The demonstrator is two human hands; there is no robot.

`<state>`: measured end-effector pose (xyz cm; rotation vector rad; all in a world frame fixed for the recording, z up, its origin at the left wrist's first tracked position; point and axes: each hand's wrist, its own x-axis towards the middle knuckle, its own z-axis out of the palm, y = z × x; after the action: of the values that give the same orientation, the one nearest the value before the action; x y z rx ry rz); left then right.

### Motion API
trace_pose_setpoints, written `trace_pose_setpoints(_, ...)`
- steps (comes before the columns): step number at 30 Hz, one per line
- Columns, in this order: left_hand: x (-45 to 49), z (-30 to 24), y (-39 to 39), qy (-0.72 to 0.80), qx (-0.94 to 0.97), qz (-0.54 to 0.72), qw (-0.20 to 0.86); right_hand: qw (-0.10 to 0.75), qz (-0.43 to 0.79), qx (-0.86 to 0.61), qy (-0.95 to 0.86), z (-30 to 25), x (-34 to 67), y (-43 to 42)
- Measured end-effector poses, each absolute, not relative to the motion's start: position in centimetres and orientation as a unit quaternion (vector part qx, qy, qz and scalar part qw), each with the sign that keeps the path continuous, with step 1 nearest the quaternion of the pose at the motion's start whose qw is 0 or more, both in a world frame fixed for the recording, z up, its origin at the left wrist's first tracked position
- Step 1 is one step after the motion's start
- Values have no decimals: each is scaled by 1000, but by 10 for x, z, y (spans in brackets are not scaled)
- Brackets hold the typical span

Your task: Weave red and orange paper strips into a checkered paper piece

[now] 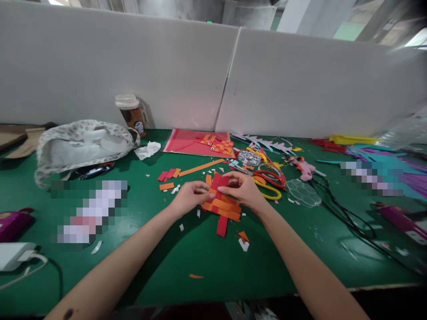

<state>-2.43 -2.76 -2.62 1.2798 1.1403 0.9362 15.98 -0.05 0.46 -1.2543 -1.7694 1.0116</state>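
Note:
Between my hands lies a piece of woven paper strips [223, 206], red and orange, with one red strip sticking out toward me. My left hand [191, 195] pinches its upper left part, thumb on top. My right hand [239, 187] is closed on a red strip at its upper right, the fingertips partly hidden behind the paper. Left of the weave lie a long orange paper strip [202, 167] and several short red and orange pieces [168, 174]. Behind it, red-handled scissors [271, 175] and a yellow handle [269, 191] sit close to my right hand.
A red paper pack with woven fish [187, 140] lies at the back. A cup [131, 115] and a fabric bag [86, 149] stand at the left. A pink glue gun [305, 170], its black cord, and a clear flower-shaped dish [303, 193] are at the right. Paper scraps litter the green table [160, 275].

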Motion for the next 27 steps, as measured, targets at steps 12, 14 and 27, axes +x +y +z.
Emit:
trace_pose_setpoints(12,-22,-20,-31,471,535,401,576,386,420,-486,-662,4,154,-5)
trace_pose_setpoints(14,-22,-19,-31,477,533,400,573,384,424,-482,-664,2,154,-4)
trace_pose_setpoints(27,-23,-26,-29,469,562,394,556,407,360,-490,-682,-1,152,-4)
